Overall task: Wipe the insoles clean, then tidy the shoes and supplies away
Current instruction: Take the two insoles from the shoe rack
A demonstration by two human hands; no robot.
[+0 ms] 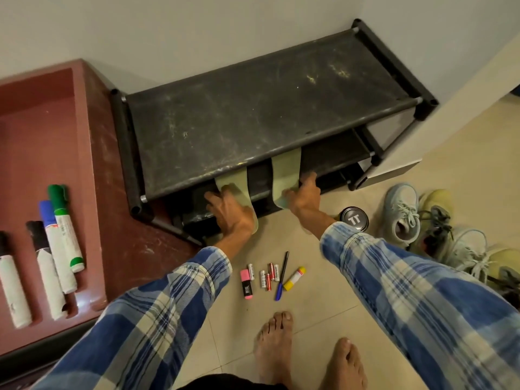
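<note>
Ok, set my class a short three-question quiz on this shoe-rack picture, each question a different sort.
1. True or false: the left hand grips the left pale green insole, the right hand the right pale green insole.
2. The round silver-lidded tin stands on: A the rack's top shelf; B the beige tiled floor; C the red-brown tray.
3. Fill the gap: the small cylindrical batteries lie between the pink-and-black highlighter and the blue-capped ___.
Key: 1 true; 2 B; 3 pen.

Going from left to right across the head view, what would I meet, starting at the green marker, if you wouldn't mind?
In order: green marker → left hand → right hand → round tin → light blue shoe.
</note>
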